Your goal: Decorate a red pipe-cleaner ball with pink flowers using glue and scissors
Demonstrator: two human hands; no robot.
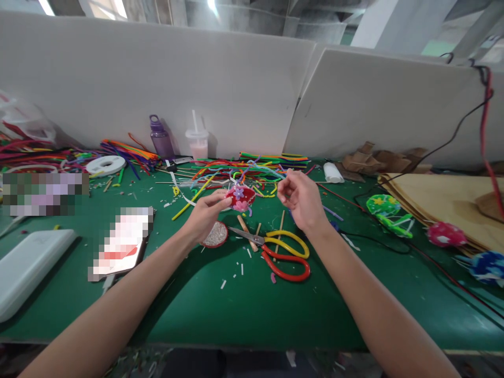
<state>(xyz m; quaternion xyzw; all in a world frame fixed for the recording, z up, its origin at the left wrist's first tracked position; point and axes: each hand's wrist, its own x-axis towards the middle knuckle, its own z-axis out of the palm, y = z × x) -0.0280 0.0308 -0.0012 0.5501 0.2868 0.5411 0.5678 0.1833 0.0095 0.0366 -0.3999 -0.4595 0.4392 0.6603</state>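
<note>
My left hand (210, 210) pinches the edge of a small red fuzzy craft piece (246, 198) decorated with a purple flower and a pink flower. My right hand (301, 197) is closed to its right, thumb and fingers pressed together. A thin bluish-purple pipe cleaner (268, 169) runs up to those fingertips; I cannot tell whether it is held. Below the hands lie scissors (258, 240) with one yellow and one red handle, blades slightly apart. A round red-rimmed disc with a speckled middle (215, 234) rests partly under my left hand.
Loose pipe cleaners (220, 170) and scraps cover the green table (220, 320). To the left are a phone (124, 239), a white power bank (33, 270) and a tape roll (106, 165). A purple bottle (161, 139) and a lidded cup (198, 144) stand behind. Fuzzy craft pieces (447, 233) and cables lie right.
</note>
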